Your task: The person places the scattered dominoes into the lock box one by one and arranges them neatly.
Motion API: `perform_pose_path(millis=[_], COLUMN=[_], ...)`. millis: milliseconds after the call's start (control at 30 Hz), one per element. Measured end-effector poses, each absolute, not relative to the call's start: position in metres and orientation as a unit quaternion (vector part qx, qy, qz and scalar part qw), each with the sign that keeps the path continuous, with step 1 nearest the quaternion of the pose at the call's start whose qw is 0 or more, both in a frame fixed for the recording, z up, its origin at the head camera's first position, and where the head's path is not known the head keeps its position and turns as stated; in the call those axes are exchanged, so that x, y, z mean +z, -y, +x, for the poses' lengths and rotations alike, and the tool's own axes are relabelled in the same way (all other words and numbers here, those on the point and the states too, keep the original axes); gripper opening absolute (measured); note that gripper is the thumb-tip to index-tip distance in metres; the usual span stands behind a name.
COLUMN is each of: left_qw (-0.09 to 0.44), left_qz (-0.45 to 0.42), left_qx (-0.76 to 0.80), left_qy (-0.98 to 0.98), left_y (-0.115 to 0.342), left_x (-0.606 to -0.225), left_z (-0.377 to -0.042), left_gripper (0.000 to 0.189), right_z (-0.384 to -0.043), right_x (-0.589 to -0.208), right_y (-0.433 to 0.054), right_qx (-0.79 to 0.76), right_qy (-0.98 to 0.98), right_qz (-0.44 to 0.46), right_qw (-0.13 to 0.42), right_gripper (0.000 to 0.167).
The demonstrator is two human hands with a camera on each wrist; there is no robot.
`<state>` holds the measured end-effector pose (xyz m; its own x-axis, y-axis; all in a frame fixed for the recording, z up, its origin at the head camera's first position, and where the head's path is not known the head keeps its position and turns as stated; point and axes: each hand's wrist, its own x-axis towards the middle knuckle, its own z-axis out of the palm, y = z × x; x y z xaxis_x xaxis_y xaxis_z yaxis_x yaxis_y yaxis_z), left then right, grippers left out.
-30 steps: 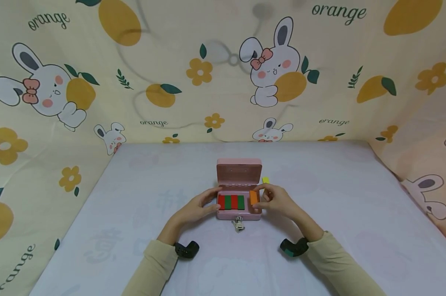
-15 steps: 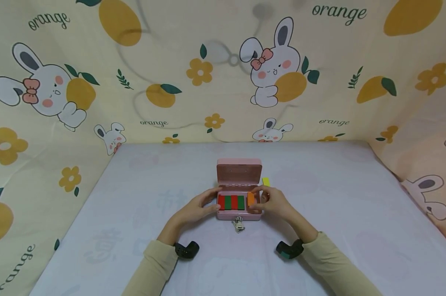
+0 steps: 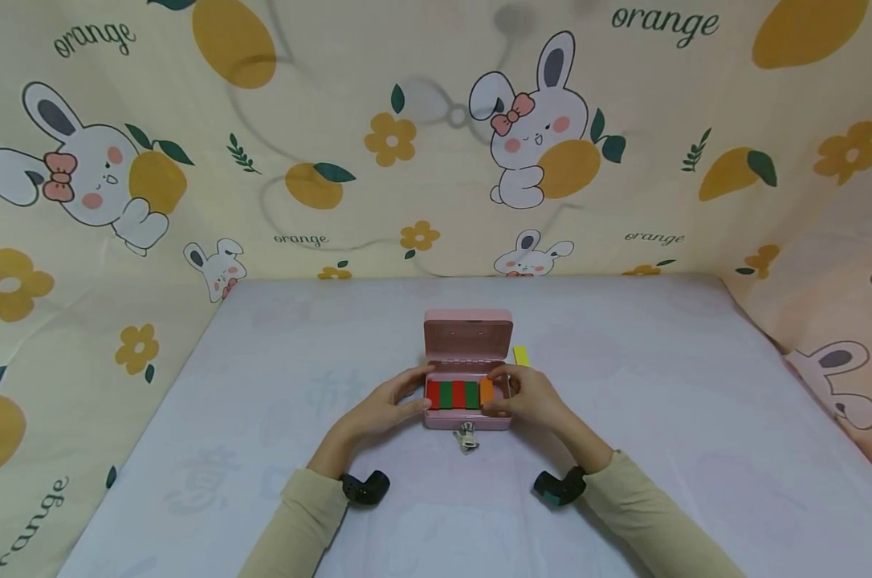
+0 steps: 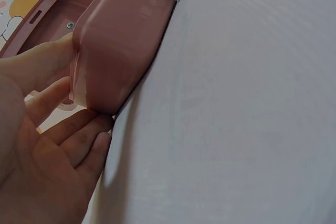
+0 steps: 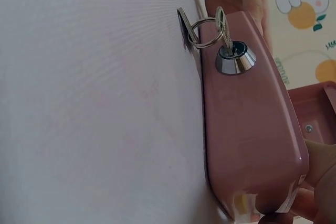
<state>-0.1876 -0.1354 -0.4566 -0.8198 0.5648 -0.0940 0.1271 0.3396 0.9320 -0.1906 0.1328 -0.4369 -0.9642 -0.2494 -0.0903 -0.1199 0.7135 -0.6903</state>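
A pink metal cash box [image 3: 446, 421] stands with its lid [image 3: 468, 340] raised. Inside lies a row of alternating red and green blocks, ending in a green block [image 3: 471, 395] on the right. My left hand [image 3: 384, 406] holds the box's left side; in the left wrist view its fingertips meet the box corner. Between thumb and fingers of my right hand [image 3: 535, 396] is an orange block [image 3: 486, 391], pinched inside the box, right of that green block. Whether the two blocks touch is unclear. The right wrist view hides the orange block behind the box wall.
A yellow block [image 3: 520, 356] lies on the white-covered table behind the right hand. Keys on a ring [image 5: 206, 33] hang from the lock [image 5: 235, 61] on the box's front. A printed cloth with rabbits and oranges [image 3: 436, 160] rises around the table.
My right hand has carried the orange block leftward inside the box, toward the end of the row. More of the yellow block shows. The left hand and box have stayed in place.
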Motion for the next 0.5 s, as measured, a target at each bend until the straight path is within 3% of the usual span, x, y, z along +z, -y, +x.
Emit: perform_pose_path(millis=[500], left_qw=[0.212], left_qz=[0.215], left_qx=[0.533], left_qy=[-0.79], left_y=[0.136], left_x=[-0.4568], left_z=[-0.1875], left_gripper=[0.063], right_z=[-0.1924], right_x=[-0.4364], right_y=[-0.1283], right_qx=[-0.314], right_qy=[-0.94], right_qz=[-0.079], right_qw=[0.107], right_gripper=[0.051])
